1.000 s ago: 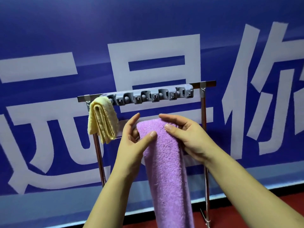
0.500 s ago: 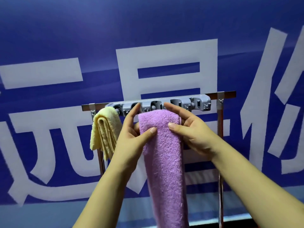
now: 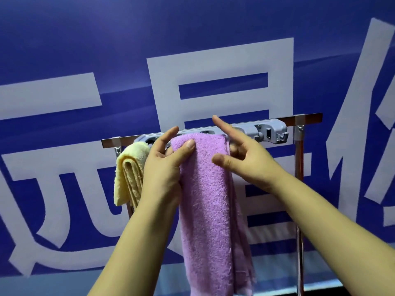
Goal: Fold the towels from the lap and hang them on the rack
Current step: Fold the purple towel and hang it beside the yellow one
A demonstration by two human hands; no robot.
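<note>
1. Purple towel (image 3: 208,201): folded into a long strip, its top fold lies against the top bar of the rack (image 3: 299,119), over the grey hook strip (image 3: 271,132), and the rest hangs straight down out of the bottom of view.
2. Left hand (image 3: 164,167): it pinches the towel's upper left corner, thumb pressed on the front face, the other fingers curled behind the edge, forefinger pointing up along the bar.
3. Right hand (image 3: 245,159): spread wide, forefinger stretched up past the bar, thumb just in front of the towel's face. The lower fingers bend behind the towel's right edge; whether they touch the cloth cannot be told.
4. Yellow towel (image 3: 130,174): folded, hanging from the left end of the rack, just beside the left hand.
5. Behind stands a blue banner (image 3: 64,39) with large white characters.
</note>
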